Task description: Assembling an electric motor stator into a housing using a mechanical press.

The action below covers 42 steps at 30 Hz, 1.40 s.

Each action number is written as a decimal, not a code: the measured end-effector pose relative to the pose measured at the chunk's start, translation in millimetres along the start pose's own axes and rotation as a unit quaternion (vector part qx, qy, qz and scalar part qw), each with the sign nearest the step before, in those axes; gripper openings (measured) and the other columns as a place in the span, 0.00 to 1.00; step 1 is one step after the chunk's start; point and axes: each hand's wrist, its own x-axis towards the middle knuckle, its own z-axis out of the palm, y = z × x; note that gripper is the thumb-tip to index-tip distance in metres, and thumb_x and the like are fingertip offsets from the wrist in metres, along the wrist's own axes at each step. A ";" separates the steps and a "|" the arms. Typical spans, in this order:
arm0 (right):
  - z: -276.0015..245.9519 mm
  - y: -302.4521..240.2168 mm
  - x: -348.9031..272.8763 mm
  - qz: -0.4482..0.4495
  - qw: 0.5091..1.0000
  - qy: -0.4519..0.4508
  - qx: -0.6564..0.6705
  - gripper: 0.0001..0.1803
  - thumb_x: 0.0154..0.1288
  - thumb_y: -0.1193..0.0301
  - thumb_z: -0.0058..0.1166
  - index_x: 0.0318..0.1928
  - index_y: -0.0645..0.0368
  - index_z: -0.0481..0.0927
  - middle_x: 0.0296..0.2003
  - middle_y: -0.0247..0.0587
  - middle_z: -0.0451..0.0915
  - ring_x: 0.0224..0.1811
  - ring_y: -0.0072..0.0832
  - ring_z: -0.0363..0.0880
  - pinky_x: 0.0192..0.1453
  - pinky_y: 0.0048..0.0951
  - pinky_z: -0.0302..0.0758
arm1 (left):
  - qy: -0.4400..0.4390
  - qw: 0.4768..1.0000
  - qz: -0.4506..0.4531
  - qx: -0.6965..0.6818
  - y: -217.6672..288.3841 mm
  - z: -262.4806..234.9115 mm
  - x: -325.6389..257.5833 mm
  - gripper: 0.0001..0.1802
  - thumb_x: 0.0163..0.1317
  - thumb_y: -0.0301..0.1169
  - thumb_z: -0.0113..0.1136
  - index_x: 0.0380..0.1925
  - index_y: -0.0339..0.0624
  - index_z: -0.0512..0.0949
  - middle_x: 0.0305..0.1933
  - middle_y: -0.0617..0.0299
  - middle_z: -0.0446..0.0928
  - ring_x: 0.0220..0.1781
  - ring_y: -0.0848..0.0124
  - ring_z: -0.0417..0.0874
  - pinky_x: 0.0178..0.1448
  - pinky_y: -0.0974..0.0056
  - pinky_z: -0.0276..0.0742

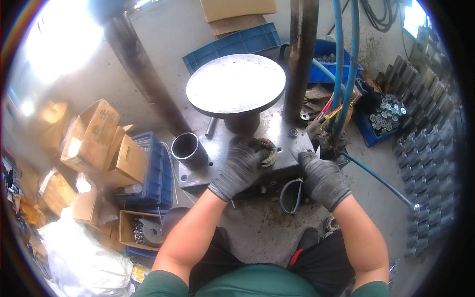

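My left hand (237, 168), in a dark grey glove, is closed around the side of a small ring-shaped motor stator (268, 152) with coppery, pale windings. The stator sits at the front of a steel press table (222, 168); the glove hides part of it. My right hand (324, 180), gloved alike, is at the table's right front edge with its fingers curled together. Whatever lies between those fingers is too small to make out. Behind my left hand a round steel plate (236, 84) tops a thick post. An upright metal tube (189, 151) stands left of that hand.
Two steel columns (146, 74) (301, 59) rise beside the plate. Blue hoses (340, 64) and wires run at right. Cardboard boxes (91, 133) and a blue crate (161, 173) stand left. A blue bin (378, 131) of metal parts and stacked cylinders (430, 173) stand right.
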 end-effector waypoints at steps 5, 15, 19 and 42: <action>4.7 -8.6 -20.7 -0.058 0.997 0.047 0.034 0.25 0.58 0.78 0.63 0.58 0.58 0.77 0.51 0.55 0.85 0.46 0.52 0.90 0.47 0.51 0.85 | -0.065 0.996 -0.043 -0.034 0.0 -30.3 2.5 0.26 0.49 0.37 0.84 0.49 0.46 0.88 0.51 0.57 0.86 0.62 0.52 0.82 0.68 0.45 0.77; 6.9 -26.3 -21.1 -0.153 0.984 0.072 0.056 0.22 0.60 0.75 0.63 0.56 0.59 0.81 0.49 0.50 0.84 0.43 0.46 0.89 0.43 0.47 0.85 | -0.081 0.837 -0.309 -0.443 53.9 -11.8 -31.5 0.26 0.71 0.30 0.75 0.65 0.40 0.79 0.60 0.59 0.84 0.59 0.73 0.84 0.64 0.63 0.82; 4.8 -27.2 -20.7 -0.166 0.984 0.046 0.051 0.21 0.60 0.74 0.63 0.55 0.60 0.80 0.48 0.50 0.84 0.43 0.47 0.89 0.44 0.48 0.86 | -0.021 0.738 -0.361 -0.570 57.6 -0.6 -35.1 0.19 0.76 0.29 0.68 0.63 0.39 0.80 0.59 0.59 0.85 0.57 0.73 0.84 0.65 0.64 0.81; -4.4 32.4 -12.3 0.000 0.992 -0.011 0.129 0.25 0.54 0.74 0.73 0.54 0.57 0.83 0.49 0.51 0.87 0.51 0.53 0.88 0.56 0.45 0.84 | 0.023 0.994 -0.071 0.079 31.0 19.5 2.0 0.30 0.56 0.34 0.76 0.61 0.44 0.81 0.56 0.48 0.84 0.57 0.48 0.85 0.61 0.45 0.79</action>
